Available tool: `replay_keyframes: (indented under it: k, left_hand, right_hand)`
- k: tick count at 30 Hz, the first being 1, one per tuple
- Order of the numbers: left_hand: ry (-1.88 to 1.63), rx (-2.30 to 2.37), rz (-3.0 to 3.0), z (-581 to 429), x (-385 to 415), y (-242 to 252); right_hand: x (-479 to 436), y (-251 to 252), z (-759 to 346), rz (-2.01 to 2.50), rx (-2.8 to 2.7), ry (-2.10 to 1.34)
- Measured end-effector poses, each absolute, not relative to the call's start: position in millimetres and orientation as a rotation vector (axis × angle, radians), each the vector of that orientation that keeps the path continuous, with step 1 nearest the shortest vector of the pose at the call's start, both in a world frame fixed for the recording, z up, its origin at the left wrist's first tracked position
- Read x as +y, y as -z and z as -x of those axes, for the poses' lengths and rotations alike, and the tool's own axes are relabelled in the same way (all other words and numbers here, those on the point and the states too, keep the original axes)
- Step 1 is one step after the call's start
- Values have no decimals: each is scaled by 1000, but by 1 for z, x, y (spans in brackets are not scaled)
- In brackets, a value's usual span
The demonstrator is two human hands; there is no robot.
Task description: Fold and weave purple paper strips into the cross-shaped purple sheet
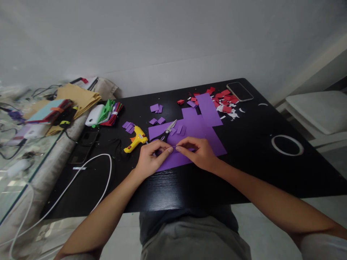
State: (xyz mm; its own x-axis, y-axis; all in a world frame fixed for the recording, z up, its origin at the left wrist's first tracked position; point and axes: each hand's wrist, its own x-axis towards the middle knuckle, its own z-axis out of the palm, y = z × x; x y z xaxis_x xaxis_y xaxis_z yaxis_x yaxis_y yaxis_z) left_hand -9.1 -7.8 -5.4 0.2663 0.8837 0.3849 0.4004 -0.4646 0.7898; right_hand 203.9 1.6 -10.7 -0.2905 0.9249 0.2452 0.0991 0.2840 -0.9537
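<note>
My left hand [154,156] and my right hand [199,153] meet almost fingertip to fingertip, each with thumb and forefinger pinched together. Whatever lies between them is too small to make out against the purple paper sheet [214,139] beneath. Beyond the fingers, scissors [170,127] with dark handles lie partly spread on the sheet, beside small cut purple paper pieces [181,130]. A yellow glue gun [138,136] rests just left of my left hand. Farther back, a purple paper strip [208,110] overlaps the sheet.
Red and white paper scraps [226,101] lie near a phone [240,91] at back right. A white ring [287,145] sits on the right. More purple pieces [154,108], a bundle of coloured sheets [110,112], a dark phone [84,147] and a white cable [110,162] occupy the left.
</note>
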Motion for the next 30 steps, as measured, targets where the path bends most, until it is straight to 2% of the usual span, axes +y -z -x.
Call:
replay_keyframes:
  k: [7,19,30]
  left_hand:
    - [-1140,1129,-2037,8,-8,2]
    - [-1213,1163,-1995,10,-7,1]
    - [-1101,1210,-1962,10,-7,5]
  right_hand:
    - [0,5,-205,972,-1666,-1085]
    - [3,11,-206,874,-1550,-1259]
    - [9,19,-204,971,-1479,-1383]
